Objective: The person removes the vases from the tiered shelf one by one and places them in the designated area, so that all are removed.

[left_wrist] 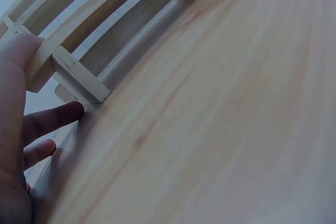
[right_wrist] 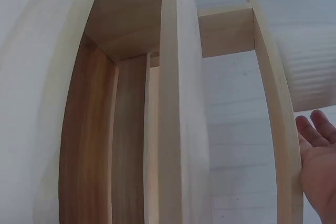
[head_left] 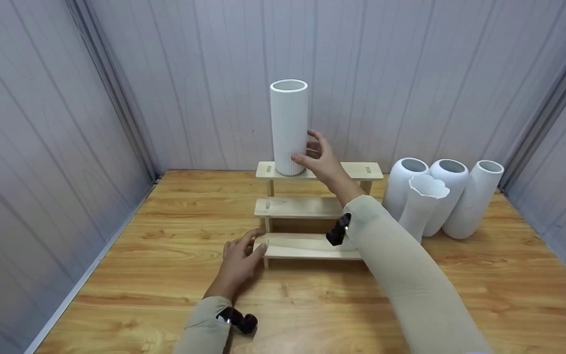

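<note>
A tall white ribbed vase (head_left: 289,128) stands upright on the left end of the top step of a three-step wooden stand (head_left: 307,207). My right hand (head_left: 320,160) hovers at the vase's lower right side with fingers spread, the thumb close to its base. In the right wrist view the right hand (right_wrist: 317,156) lies open beside the stand (right_wrist: 176,103), apart from the vase (right_wrist: 310,72). My left hand (head_left: 239,260) rests at the left end of the lowest step. There the left hand (left_wrist: 21,129) has its thumb on the slat and straight fingers by the stand's leg (left_wrist: 79,80).
Several white vases (head_left: 440,196) of different shapes stand grouped on the wooden table (head_left: 165,295), right of the stand. Grey panelled walls close in the table at the back and both sides.
</note>
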A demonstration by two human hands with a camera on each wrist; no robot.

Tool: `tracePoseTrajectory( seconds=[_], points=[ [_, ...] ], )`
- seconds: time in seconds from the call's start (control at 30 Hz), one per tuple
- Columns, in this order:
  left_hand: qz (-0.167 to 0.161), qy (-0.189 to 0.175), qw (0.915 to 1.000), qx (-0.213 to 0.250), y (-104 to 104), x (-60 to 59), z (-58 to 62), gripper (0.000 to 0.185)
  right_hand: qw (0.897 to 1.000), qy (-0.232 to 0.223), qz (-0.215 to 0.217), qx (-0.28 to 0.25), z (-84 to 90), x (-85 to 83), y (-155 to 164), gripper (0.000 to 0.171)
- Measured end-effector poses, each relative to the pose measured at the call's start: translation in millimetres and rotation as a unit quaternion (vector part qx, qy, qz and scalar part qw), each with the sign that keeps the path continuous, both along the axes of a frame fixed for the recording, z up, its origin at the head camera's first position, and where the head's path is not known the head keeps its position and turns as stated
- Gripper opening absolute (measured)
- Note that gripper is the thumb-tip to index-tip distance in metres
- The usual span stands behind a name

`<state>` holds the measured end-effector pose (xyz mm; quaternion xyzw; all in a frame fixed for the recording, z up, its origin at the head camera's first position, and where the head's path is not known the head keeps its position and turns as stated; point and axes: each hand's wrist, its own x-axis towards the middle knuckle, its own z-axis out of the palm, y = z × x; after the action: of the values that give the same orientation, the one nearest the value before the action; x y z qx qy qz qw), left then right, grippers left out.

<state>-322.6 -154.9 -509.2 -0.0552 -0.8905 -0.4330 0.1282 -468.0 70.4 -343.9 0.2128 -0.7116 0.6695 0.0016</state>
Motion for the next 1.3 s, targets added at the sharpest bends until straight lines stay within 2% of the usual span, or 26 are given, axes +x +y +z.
tracePoseTrajectory(
  seconds=[0.33,0.43,0.63,0.97,1.3],
  points=[
    [-0.001,-0.009,0.9999,-0.006,2.0,3.3,0.7,0.04,0.998,-0.019,-0.017,0.059,4.0,-4.3,-15.4,0.107],
    [-0.003,-0.005,1.0,-0.008,2.2,3.9,0.6,0.04,0.998,-0.019,-0.024,0.062,3.4,-4.8,-18.0,0.106],
    [-0.005,-0.021,0.9998,-0.003,4.0,5.0,-0.3,0.042,0.997,-0.008,-0.044,0.069,-0.1,-6.1,-18.0,0.099],
    [-0.007,-0.022,0.9997,0.0,7.3,0.2,0.2,0.041,0.995,-0.025,-0.07,0.07,0.9,2.3,-4.5,0.102],
    [-0.001,-0.019,0.9998,0.001,2.4,-5.3,0.0,0.04,0.997,-0.018,-0.058,0.054,-0.3,12.8,3.9,0.099]
  ],
)
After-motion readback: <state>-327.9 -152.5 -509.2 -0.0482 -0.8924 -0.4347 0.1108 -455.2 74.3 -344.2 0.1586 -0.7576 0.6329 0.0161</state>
